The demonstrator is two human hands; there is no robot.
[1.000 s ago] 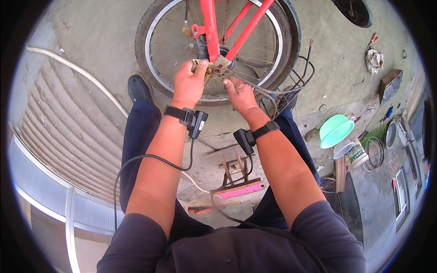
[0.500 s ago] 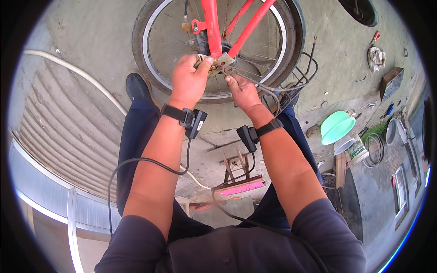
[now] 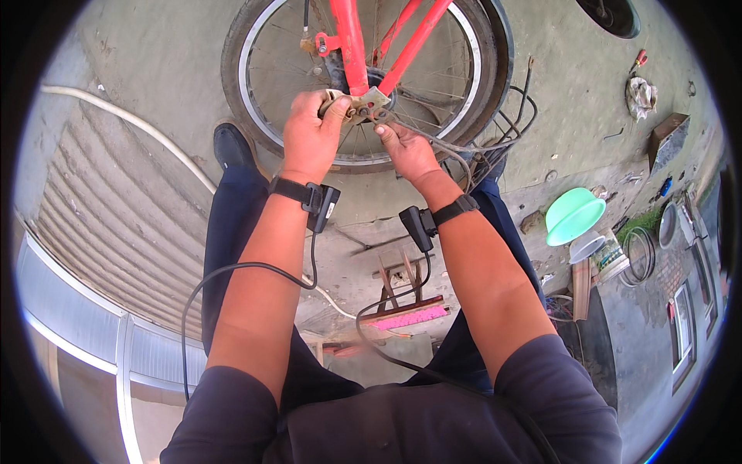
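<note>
A bicycle wheel [image 3: 490, 62] with a dark tyre and a red frame [image 3: 353, 54] is at the top, between my feet. Where the red tubes meet near the hub, a worn metal bracket [image 3: 374, 99] with bolts shows. My left hand [image 3: 308, 139] is closed on the bracket's left end, thumb on top. On the right side, my right hand [image 3: 411, 153] pinches the end of a thin grey metal rod [image 3: 456, 147] against the bracket. The fingers under both pieces are partly hidden.
Bent dark rack bars [image 3: 528, 108] stick out right of the wheel. A green basin [image 3: 573, 216], a screwdriver [image 3: 640, 60] and a metal box [image 3: 666, 139] lie to the right. A low stool [image 3: 402, 282] and pink-bristled brush [image 3: 410, 318] are between my legs; a pale hose [image 3: 135, 122] crosses at left.
The frame, bracket and both hands appear slightly further left, with the left hand shifted a little more than the right. Both grips look the same.
</note>
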